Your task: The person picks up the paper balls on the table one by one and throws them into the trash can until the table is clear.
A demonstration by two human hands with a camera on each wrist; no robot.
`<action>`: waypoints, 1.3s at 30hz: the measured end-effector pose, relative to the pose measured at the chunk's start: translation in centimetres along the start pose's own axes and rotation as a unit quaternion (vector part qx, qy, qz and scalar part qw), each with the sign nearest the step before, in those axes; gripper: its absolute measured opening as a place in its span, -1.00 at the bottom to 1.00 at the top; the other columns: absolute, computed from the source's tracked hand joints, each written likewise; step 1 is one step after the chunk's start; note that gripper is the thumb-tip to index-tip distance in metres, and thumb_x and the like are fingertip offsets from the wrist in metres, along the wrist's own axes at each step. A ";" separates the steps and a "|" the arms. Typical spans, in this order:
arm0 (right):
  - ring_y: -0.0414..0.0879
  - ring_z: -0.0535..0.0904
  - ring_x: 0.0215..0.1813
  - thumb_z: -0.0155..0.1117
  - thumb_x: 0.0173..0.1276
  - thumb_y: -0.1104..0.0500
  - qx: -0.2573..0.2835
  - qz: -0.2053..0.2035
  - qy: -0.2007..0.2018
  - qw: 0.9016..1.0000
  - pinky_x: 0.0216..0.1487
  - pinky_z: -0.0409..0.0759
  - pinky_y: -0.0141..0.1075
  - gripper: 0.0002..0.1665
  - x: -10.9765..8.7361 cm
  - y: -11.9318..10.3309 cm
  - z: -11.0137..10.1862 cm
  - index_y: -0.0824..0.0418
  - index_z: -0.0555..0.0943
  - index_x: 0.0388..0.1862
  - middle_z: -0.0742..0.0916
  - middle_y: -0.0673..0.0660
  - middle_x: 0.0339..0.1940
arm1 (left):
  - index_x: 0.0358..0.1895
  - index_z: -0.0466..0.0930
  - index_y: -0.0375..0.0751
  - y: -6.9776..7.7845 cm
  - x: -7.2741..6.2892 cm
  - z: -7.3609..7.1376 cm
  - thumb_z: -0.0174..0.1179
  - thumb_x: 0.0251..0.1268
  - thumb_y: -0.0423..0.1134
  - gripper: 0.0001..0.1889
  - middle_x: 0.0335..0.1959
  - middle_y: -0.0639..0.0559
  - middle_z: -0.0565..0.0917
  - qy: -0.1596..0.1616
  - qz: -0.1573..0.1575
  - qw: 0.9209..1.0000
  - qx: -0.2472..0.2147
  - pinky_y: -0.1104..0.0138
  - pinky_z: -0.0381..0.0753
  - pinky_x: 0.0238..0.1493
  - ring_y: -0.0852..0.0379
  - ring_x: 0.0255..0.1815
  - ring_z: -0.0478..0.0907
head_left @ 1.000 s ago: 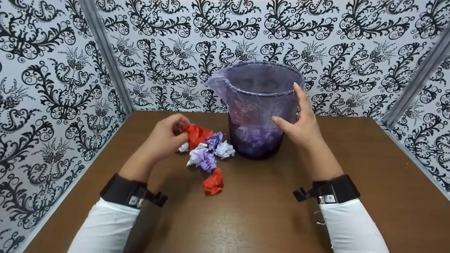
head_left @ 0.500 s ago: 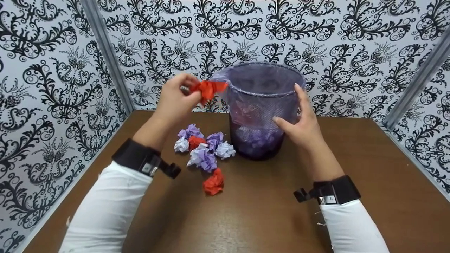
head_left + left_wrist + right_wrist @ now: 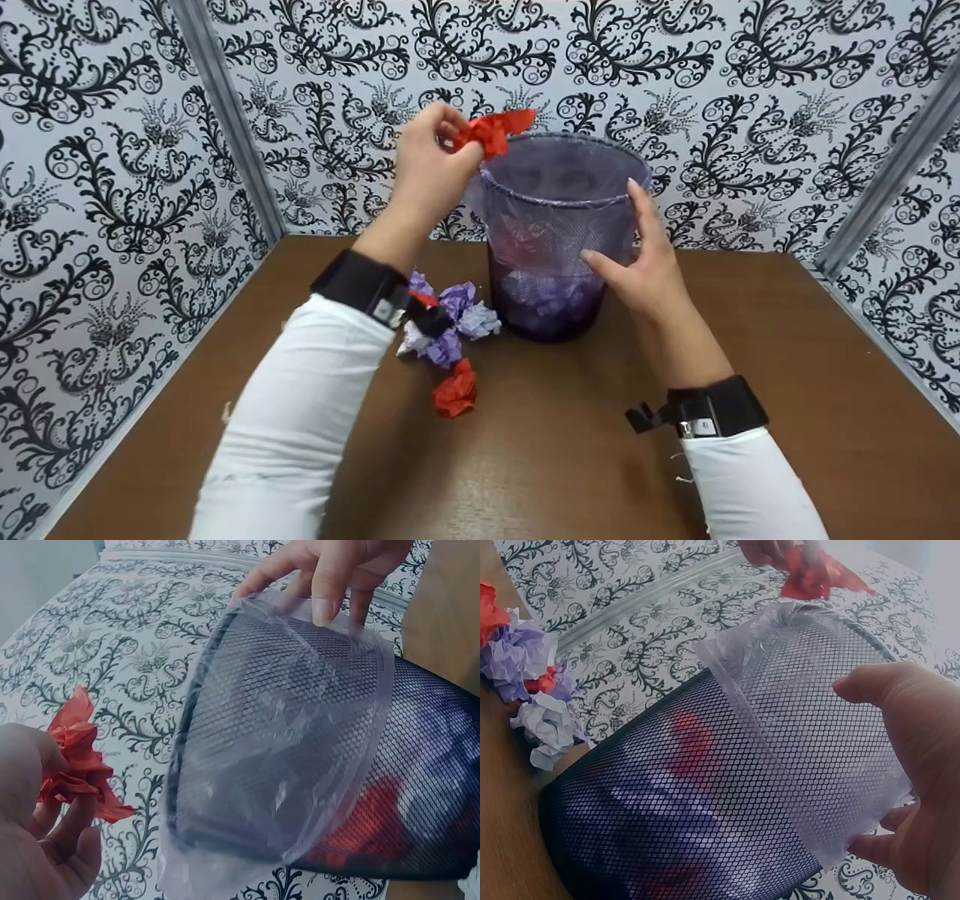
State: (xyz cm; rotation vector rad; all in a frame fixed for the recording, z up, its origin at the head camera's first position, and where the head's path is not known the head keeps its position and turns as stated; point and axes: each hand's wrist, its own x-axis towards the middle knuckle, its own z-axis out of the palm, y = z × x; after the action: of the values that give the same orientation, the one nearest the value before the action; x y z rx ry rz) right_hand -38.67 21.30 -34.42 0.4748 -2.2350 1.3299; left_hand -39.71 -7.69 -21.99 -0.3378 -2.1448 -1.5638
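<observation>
My left hand (image 3: 433, 161) pinches a crumpled piece of red paper (image 3: 495, 131) just above the left rim of a dark mesh wastebasket (image 3: 546, 304). In the left wrist view the red paper (image 3: 75, 761) sits between thumb and fingertips. A thin translucent purple bin liner (image 3: 555, 232) is folded over the basket's rim. My right hand (image 3: 646, 266) holds the basket's right side, thumb on the front and fingers round the side near the rim. Through the mesh, crumpled purple, white and red paper (image 3: 694, 746) shows inside.
Several purple and white paper balls (image 3: 480, 320) lie left of the basket on the brown table (image 3: 570, 450), partly hidden by my left wrist strap. A red paper ball (image 3: 455, 390) lies nearer me. Patterned walls (image 3: 337, 112) stand behind and at both sides.
My left hand has lifted the red paper from the pile, moving up and right to the basket's rim. The right hand and basket have stayed in place.
</observation>
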 end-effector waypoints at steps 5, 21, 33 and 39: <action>0.13 0.17 0.65 0.61 0.16 0.01 -0.020 0.000 0.000 1.000 0.56 0.22 0.32 0.27 0.0 -0.2 -0.1 -0.29 0.01 0.68 0.14 0.03 0.72 | -0.25 0.52 -0.10 0.2 0.8 1.9 0.28 0.32 -0.35 -0.89 -0.18 0.02 0.58 0.006 0.028 0.997 0.067 0.38 0.68 -0.28 0.12 -0.27 0.59; 0.13 0.16 0.65 0.61 0.16 -0.01 -0.018 0.005 -0.001 1.000 0.51 0.35 0.29 0.27 -0.1 -0.1 0.0 -0.37 0.01 0.67 0.10 -0.01 0.73 | -0.22 0.61 -0.14 0.9 1.9 5.2 0.27 0.38 -0.28 -0.96 -0.12 0.04 0.54 -0.033 0.065 0.977 0.199 0.51 0.61 -0.10 0.18 -0.08 0.49; 0.13 0.13 0.67 0.62 0.15 0.03 -0.021 0.009 -0.003 1.000 0.59 0.18 0.29 0.30 -0.2 -0.2 -0.1 -0.30 -0.02 0.69 0.11 0.01 0.74 | -0.30 0.69 -0.11 0.0 2.3 7.0 0.28 0.37 -0.20 -0.91 -0.17 0.07 0.66 -0.057 0.049 0.962 0.262 0.40 0.60 -0.11 0.18 -0.17 0.55; 0.15 0.15 0.66 0.60 0.17 0.10 -0.010 0.013 -0.004 1.000 0.57 0.25 0.28 0.29 -0.1 -0.2 -0.1 -0.21 -0.02 0.70 0.10 0.06 0.74 | -0.23 0.74 -0.09 -0.3 2.3 7.1 0.23 0.41 -0.14 -0.85 -0.10 0.07 0.71 -0.077 0.044 0.958 0.271 0.41 0.63 -0.10 0.19 -0.13 0.60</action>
State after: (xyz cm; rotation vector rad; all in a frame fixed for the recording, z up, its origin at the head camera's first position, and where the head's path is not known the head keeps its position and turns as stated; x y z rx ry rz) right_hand -38.46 21.29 -34.26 0.4449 -2.2662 1.3198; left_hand -43.38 -1.23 -22.88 -0.3678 -2.5281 -0.8682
